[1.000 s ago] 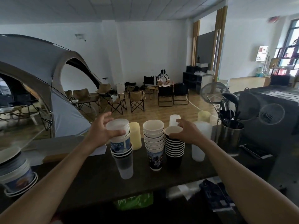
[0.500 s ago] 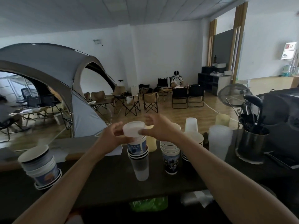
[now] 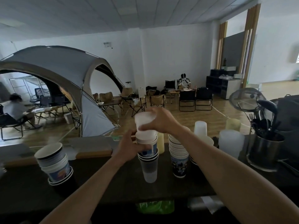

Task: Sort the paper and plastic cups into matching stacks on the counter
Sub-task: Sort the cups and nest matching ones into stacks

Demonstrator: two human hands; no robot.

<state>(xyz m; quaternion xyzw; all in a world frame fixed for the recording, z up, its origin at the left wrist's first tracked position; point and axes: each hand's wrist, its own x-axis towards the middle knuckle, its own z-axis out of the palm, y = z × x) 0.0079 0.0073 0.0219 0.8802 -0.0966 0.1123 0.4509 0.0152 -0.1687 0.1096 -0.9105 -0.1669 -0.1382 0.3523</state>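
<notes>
A mixed stack of cups (image 3: pixel 148 159) stands on the dark counter (image 3: pixel 113 183), with a clear plastic cup at its bottom and printed paper cups above. My left hand (image 3: pixel 127 147) grips this stack near its top. My right hand (image 3: pixel 159 121) holds a frosted plastic cup (image 3: pixel 144 121) that is partly lifted out of the stack's top. To the right stands a stack of printed paper cups (image 3: pixel 178 157). A tilted stack of paper cups (image 3: pixel 54 162) stands at the left. Frosted plastic cups (image 3: pixel 231 143) stand further right.
A steel holder with utensils (image 3: pixel 265 146) stands at the right end of the counter. A pale yellow cup (image 3: pixel 161 143) and a white plastic cup (image 3: pixel 200 128) stand behind the stacks. Beyond the counter are a tent, folding chairs and seated people.
My right hand left the dark-cup stack, came over to the mixed stack and took the top frosted cup, which now rises out of it. My left hand slid lower on the stack. The view turned left.
</notes>
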